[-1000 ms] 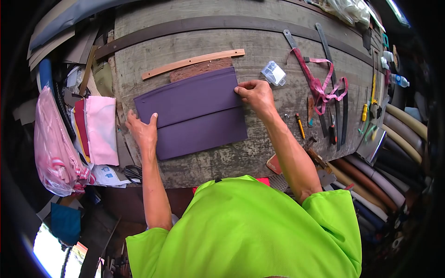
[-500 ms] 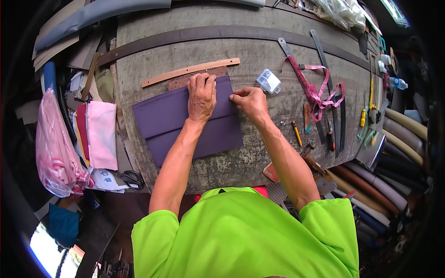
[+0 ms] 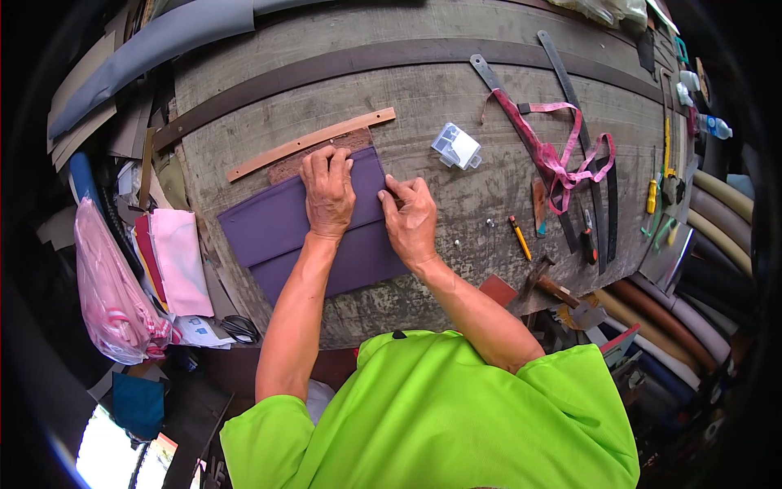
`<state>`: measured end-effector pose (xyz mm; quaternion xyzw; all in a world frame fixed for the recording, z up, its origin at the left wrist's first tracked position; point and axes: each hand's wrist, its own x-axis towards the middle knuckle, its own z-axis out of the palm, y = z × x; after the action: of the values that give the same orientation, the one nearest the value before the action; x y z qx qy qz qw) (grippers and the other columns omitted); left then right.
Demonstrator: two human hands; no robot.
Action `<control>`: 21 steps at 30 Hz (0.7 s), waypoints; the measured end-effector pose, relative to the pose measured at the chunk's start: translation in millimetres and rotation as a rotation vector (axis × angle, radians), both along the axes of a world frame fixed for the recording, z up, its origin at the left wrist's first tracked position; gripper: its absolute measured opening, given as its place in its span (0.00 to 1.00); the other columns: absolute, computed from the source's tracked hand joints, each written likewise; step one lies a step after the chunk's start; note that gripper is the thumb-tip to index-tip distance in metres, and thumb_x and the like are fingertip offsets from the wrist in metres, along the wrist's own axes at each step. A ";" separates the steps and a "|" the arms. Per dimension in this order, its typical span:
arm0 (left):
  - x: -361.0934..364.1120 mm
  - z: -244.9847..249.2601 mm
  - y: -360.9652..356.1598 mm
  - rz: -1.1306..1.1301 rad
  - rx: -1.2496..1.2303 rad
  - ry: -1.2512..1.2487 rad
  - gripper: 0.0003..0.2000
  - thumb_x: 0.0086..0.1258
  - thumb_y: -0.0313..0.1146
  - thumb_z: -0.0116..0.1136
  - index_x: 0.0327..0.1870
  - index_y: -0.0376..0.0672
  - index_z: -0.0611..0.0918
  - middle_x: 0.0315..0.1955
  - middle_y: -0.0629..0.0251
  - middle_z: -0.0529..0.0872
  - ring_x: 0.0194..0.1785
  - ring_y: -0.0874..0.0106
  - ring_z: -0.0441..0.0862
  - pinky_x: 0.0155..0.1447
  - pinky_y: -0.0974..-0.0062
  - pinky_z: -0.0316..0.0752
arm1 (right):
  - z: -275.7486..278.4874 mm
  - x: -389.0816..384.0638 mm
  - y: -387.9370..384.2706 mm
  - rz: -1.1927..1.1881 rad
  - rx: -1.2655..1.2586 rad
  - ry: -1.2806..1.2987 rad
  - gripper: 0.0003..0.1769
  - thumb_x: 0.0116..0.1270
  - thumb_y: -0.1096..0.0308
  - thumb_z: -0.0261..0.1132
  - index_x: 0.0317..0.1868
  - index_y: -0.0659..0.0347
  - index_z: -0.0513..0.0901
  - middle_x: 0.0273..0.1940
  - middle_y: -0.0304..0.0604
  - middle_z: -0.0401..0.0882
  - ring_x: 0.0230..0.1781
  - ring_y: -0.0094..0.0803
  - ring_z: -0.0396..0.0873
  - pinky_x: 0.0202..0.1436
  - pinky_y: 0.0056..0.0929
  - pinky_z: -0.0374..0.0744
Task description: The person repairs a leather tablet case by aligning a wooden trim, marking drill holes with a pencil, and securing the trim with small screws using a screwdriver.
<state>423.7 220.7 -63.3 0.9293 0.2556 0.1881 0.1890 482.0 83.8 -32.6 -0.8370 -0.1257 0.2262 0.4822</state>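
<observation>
A dark purple folded piece of leather-like material (image 3: 277,221), with a flap across it, lies on the workbench. My left hand (image 3: 328,194) rests on its upper part, bent fingers pressed together near the top edge. At the right edge, my right hand (image 3: 411,220) has its thumb and index fingertips against the piece, the other fingers curled. A brown rough block (image 3: 283,169) sticks out from under the top edge. Just beyond it lies a wooden strip with holes (image 3: 314,143). What my fingertips pinch, beyond the purple material, is too small to make out.
On the worn workbench (image 3: 464,90) are a clear plastic box (image 3: 456,147), a pink tape (image 3: 562,167), metal rulers (image 3: 599,208), a yellow pencil (image 3: 520,238) and a hammer (image 3: 556,287). Pink cloth (image 3: 182,262) and scissors (image 3: 239,328) lie left. Material rolls (image 3: 721,243) are stacked right.
The view has shifted, so the bench items appear moved. My right hand has turned upright along the purple piece's right edge. My left hand stays on top, with its fingers slightly more spread.
</observation>
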 end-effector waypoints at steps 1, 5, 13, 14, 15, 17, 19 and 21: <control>0.9 0.7 0.3 0.002 -0.006 -0.003 0.10 0.72 0.28 0.63 0.52 0.41 0.83 0.48 0.60 0.78 0.54 0.57 0.75 0.59 0.57 0.71 | -2.4 -1.2 -1.7 -0.005 0.014 -0.004 0.14 0.68 0.75 0.70 0.54 0.67 0.88 0.40 0.47 0.79 0.36 0.39 0.82 0.41 0.35 0.81; 1.7 0.1 0.2 0.001 -0.008 -0.019 0.08 0.73 0.27 0.63 0.51 0.40 0.84 0.46 0.59 0.78 0.51 0.57 0.76 0.59 0.59 0.71 | -4.5 -4.4 -4.3 -0.020 0.063 -0.024 0.16 0.69 0.77 0.70 0.57 0.66 0.88 0.42 0.45 0.79 0.38 0.32 0.82 0.42 0.29 0.81; 0.2 -3.4 1.5 -0.016 -0.012 -0.006 0.08 0.72 0.24 0.65 0.50 0.40 0.85 0.46 0.60 0.79 0.52 0.58 0.76 0.58 0.61 0.72 | -7.5 -2.4 -56.7 -0.128 0.296 0.446 0.22 0.75 0.80 0.58 0.68 0.65 0.80 0.48 0.45 0.84 0.45 0.28 0.83 0.49 0.28 0.82; 1.1 -3.4 2.2 -0.019 -0.008 -0.008 0.09 0.72 0.24 0.64 0.50 0.40 0.85 0.46 0.60 0.79 0.52 0.58 0.77 0.58 0.61 0.72 | -10.9 -7.1 -64.2 -0.109 0.297 0.435 0.21 0.76 0.80 0.55 0.66 0.67 0.80 0.49 0.45 0.85 0.46 0.28 0.84 0.52 0.27 0.83; 2.0 -3.1 2.4 -0.022 -0.003 -0.012 0.09 0.72 0.24 0.64 0.51 0.40 0.85 0.46 0.59 0.79 0.52 0.58 0.77 0.58 0.61 0.72 | -12.7 -9.2 -66.5 -0.123 0.295 0.422 0.20 0.76 0.81 0.55 0.65 0.67 0.81 0.49 0.46 0.85 0.45 0.28 0.84 0.52 0.27 0.84; 0.5 -3.4 0.8 -0.018 -0.006 -0.003 0.08 0.72 0.24 0.64 0.50 0.40 0.85 0.46 0.59 0.79 0.53 0.58 0.76 0.59 0.61 0.72 | -18.5 -9.4 -65.8 -0.145 0.297 0.394 0.18 0.76 0.81 0.55 0.63 0.69 0.81 0.47 0.46 0.85 0.43 0.28 0.85 0.52 0.28 0.84; 0.5 -4.5 2.1 -0.017 0.011 -0.010 0.08 0.73 0.25 0.64 0.50 0.40 0.85 0.46 0.60 0.79 0.53 0.58 0.76 0.59 0.61 0.72 | -11.2 3.2 -48.7 -0.134 0.266 0.326 0.14 0.74 0.77 0.63 0.57 0.71 0.84 0.43 0.46 0.85 0.39 0.28 0.85 0.46 0.27 0.85; 1.4 -4.8 1.4 -0.023 0.002 -0.028 0.08 0.72 0.25 0.64 0.50 0.40 0.85 0.46 0.59 0.79 0.53 0.58 0.76 0.59 0.60 0.72 | 1.2 17.9 -29.6 -0.026 0.173 0.251 0.14 0.71 0.75 0.68 0.55 0.71 0.85 0.41 0.47 0.84 0.37 0.29 0.85 0.43 0.27 0.84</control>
<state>425.1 222.2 -68.1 0.9297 0.2419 0.1990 0.1935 499.9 54.2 -31.4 -0.7592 -0.0727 0.3110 0.5671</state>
